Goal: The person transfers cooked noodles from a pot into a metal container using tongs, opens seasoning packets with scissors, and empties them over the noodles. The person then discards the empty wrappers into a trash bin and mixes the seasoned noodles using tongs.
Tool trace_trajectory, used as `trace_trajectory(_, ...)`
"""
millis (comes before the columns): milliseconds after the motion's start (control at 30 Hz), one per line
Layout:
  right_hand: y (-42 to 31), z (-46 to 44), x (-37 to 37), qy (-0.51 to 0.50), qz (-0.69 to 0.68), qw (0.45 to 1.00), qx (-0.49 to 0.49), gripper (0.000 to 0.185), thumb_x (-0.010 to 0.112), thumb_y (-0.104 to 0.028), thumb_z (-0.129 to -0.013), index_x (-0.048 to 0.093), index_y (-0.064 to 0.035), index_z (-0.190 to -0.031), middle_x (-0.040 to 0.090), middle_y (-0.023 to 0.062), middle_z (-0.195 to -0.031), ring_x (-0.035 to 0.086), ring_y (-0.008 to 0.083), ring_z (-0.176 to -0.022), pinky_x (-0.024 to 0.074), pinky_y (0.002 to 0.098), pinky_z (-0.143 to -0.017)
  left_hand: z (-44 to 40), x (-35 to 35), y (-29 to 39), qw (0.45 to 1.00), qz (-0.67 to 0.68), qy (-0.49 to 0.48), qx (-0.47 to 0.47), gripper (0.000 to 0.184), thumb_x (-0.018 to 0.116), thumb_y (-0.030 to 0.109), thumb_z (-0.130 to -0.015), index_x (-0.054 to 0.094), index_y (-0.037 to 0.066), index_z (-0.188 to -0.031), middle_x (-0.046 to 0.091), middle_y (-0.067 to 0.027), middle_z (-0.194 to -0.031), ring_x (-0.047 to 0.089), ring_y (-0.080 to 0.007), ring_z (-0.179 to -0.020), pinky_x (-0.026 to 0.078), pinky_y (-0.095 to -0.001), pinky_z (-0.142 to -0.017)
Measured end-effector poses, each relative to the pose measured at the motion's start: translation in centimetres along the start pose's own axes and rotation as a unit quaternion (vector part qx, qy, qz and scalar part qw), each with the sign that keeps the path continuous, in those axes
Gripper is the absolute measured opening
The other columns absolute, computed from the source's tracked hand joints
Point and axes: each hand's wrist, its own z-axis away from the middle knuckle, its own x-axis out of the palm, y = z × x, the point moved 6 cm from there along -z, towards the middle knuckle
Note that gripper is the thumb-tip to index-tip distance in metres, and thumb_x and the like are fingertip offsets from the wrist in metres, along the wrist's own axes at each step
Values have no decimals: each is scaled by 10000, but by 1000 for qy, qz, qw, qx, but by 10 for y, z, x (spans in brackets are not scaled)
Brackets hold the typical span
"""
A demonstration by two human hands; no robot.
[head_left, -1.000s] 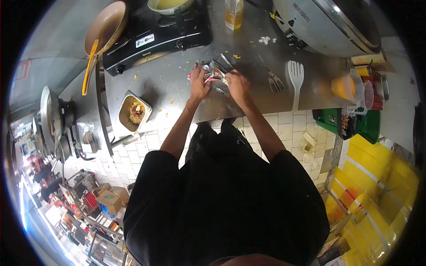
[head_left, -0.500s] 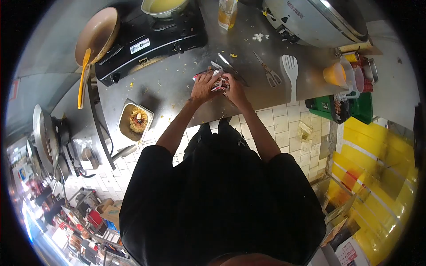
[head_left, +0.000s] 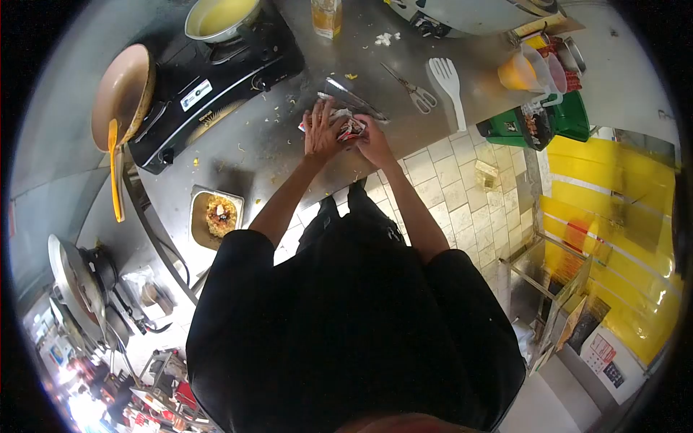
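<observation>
A crumpled red-and-white packet (head_left: 352, 128) lies on the steel counter between my two hands. My left hand (head_left: 323, 137) grips its left side, fingers stretched over the top and thumb on the near part. At the right end, my right hand (head_left: 375, 146) pinches the packet's edge between thumb and fingers. What the packet contains is hidden. Just beyond it lie metal tongs (head_left: 355, 99), close to my fingers. Scissors (head_left: 411, 89) and a white slotted spatula (head_left: 449, 85) rest farther right.
At left, a metal container (head_left: 196, 229) holds yellow food with dark sauce. A black gas stove (head_left: 216, 101) carries a pot (head_left: 220, 20); a pan (head_left: 124, 86) with an orange spatula (head_left: 113, 162) is beside it. Yellow scraps dot the steel counter (head_left: 271, 155). Cups (head_left: 520, 71) stand right.
The camera view has turned and shifted. My left fingers, more curled earlier, now stretch across the packet. My right hand stays at the packet's right end.
</observation>
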Motion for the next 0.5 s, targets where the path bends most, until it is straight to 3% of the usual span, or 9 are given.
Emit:
trace_trajectory(100,4,12,-19,127,34,989,-64,566,624,71,-752,543,-63,-1297,634,143,-1097,611,311,-1056,483,397,-908,1,15,-6,1000,10,15,-24,633,825,511,-663,671,260,-1223,344,-128,-1554,327,-392,-1415,265,-599,-1130)
trace_trajectory(200,-17,15,-21,166,249,940,-163,513,643,82,-789,570,-68,-1274,657,142,-1104,654,301,-1009,521,395,-887,0,25,-10,998,62,7,-21,560,843,423,-675,688,250,-1184,384,-136,-1527,358,-386,-1397,300,-573,-1124)
trace_trajectory(300,-26,12,-14,140,280,938,-152,513,686,67,-775,578,-51,-1262,648,167,-1142,648,340,-1013,522,401,-899,1,29,-3,995,96,-15,1,492,836,286,-697,686,223,-1161,468,-133,-1452,443,-364,-1320,369,-509,-1092)
trace_trajectory(400,-26,15,-12,122,215,961,-122,514,703,55,-769,582,-38,-1259,640,171,-1171,652,336,-1045,530,394,-891,7,33,7,992,122,-12,35,434,800,176,-712,682,181,-1130,553,-121,-1342,515,-347,-1229,423,-463,-1047)
trace_trajectory(500,-29,34,-20,121,180,963,-157,472,705,35,-812,582,-36,-1263,645,145,-1173,660,293,-1064,548,372,-848,11,39,13,988,138,-3,67,416,766,117,-711,674,149,-1116,587,-110,-1275,541,-336,-1192,448,-445,-1018)
